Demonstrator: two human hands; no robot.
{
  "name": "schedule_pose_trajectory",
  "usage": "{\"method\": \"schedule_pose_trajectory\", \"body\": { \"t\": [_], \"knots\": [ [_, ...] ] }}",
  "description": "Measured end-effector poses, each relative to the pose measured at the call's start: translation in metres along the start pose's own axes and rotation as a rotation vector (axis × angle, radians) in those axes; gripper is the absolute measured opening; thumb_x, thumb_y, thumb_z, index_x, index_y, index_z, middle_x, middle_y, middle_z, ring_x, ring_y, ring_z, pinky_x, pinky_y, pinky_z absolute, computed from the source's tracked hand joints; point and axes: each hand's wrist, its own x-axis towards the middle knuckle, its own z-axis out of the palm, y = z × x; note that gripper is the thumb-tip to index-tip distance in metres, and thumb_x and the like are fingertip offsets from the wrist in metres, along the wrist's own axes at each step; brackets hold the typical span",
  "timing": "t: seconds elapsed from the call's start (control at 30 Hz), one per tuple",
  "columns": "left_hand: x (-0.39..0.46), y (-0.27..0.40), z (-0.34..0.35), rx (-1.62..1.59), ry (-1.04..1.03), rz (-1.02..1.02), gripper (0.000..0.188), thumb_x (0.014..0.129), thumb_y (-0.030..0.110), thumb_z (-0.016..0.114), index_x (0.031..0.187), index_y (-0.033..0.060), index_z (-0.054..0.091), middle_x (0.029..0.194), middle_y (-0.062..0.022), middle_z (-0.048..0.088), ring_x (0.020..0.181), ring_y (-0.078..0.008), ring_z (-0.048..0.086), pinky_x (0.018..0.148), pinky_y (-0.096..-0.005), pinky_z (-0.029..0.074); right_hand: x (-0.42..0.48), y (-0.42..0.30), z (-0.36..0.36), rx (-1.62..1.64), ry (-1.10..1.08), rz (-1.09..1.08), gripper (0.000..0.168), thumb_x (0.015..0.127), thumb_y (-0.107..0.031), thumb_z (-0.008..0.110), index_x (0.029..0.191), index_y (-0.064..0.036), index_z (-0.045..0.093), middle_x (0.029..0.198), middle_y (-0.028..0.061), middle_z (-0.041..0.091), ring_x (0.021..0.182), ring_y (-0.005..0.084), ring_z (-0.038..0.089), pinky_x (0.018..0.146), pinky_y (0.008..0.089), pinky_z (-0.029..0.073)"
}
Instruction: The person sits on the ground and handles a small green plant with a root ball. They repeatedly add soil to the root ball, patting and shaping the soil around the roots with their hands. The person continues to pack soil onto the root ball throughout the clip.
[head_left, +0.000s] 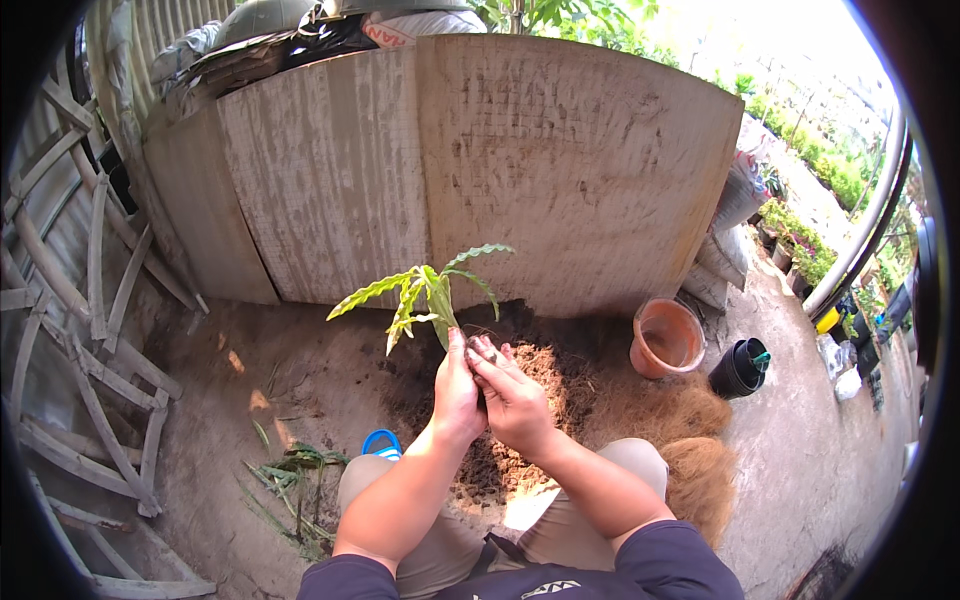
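A leafy plant (429, 294) with wavy-edged green and yellowish leaves leans to the upper left. My left hand (457, 397) is closed around its stem base, thumb pointing up along the stems. Against it, my right hand (517, 405) cups the root end with bent fingers, which are smeared with dark soil. The roots are mostly hidden between both palms; a few thin strands show above the right fingertips. Below the hands a heap of brown soil (555, 375) lies on the ground, partly sunlit.
An orange plastic pot (666, 341) and stacked black pots (739, 369) stand right, near brown fibre clumps (694, 472). Cut leaves (296, 472) and a blue sandal (382, 442) are left. A panel wall (480, 165) stands ahead; wooden frames (97, 360) line the left side.
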Motion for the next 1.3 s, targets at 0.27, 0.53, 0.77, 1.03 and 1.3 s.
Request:
{"method": "schedule_pose_trajectory", "body": {
  "t": [0.27,0.53,0.77,1.03,1.3],
  "knots": [
    [0.002,0.006,0.007,0.069,-0.084,-0.023,0.040,0.093,0.044,0.035,0.091,0.0071,0.051,0.087,-0.0051,0.057,0.080,-0.0154,0.056,0.075,-0.0310,0.048,0.009,-0.005,-0.010,-0.116,0.001,-0.040,0.032,0.083,-0.009,0.054,0.114,-0.002,0.055,0.119,0.0167,0.052,0.116,0.0289,0.047,0.100,0.0464,0.030],
    [0.006,0.005,0.002,0.016,-0.045,-0.086,0.041,0.093,0.043,0.036,0.085,0.0074,0.054,0.076,-0.0044,0.059,0.070,-0.0159,0.057,0.065,-0.0293,0.048,0.004,-0.015,-0.018,-0.059,0.168,0.012,0.026,0.078,-0.007,0.060,0.103,-0.001,0.060,0.108,0.0158,0.059,0.102,0.0278,0.057,0.095,0.0426,0.038],
    [0.005,0.008,0.001,0.005,-0.034,-0.096,0.040,0.093,0.044,0.037,0.082,0.0094,0.055,0.072,-0.0033,0.059,0.066,-0.0156,0.057,0.063,-0.0296,0.048,0.003,-0.020,-0.018,-0.001,0.209,0.018,0.026,0.082,-0.005,0.052,0.107,0.004,0.057,0.105,0.0192,0.060,0.101,0.0296,0.058,0.090,0.0350,0.043],
    [0.000,0.014,0.004,0.031,-0.017,-0.080,0.044,0.092,0.047,0.036,0.080,0.0082,0.053,0.070,-0.0051,0.058,0.065,-0.0176,0.057,0.060,-0.0310,0.048,-0.006,-0.026,-0.009,0.113,0.173,0.099,0.036,0.083,-0.009,0.052,0.116,0.005,0.049,0.114,0.0212,0.055,0.106,0.0340,0.054,0.095,0.0406,0.039],
    [-0.004,0.014,0.009,0.079,-0.024,-0.060,0.041,0.091,0.046,0.039,0.080,0.0083,0.053,0.073,-0.0046,0.058,0.067,-0.0182,0.056,0.069,-0.0330,0.049,-0.005,-0.021,-0.011,0.018,0.102,0.018,0.036,0.081,-0.008,0.053,0.115,0.005,0.051,0.115,0.0205,0.054,0.109,0.0318,0.052,0.096,0.0416,0.036]
  ]
}}
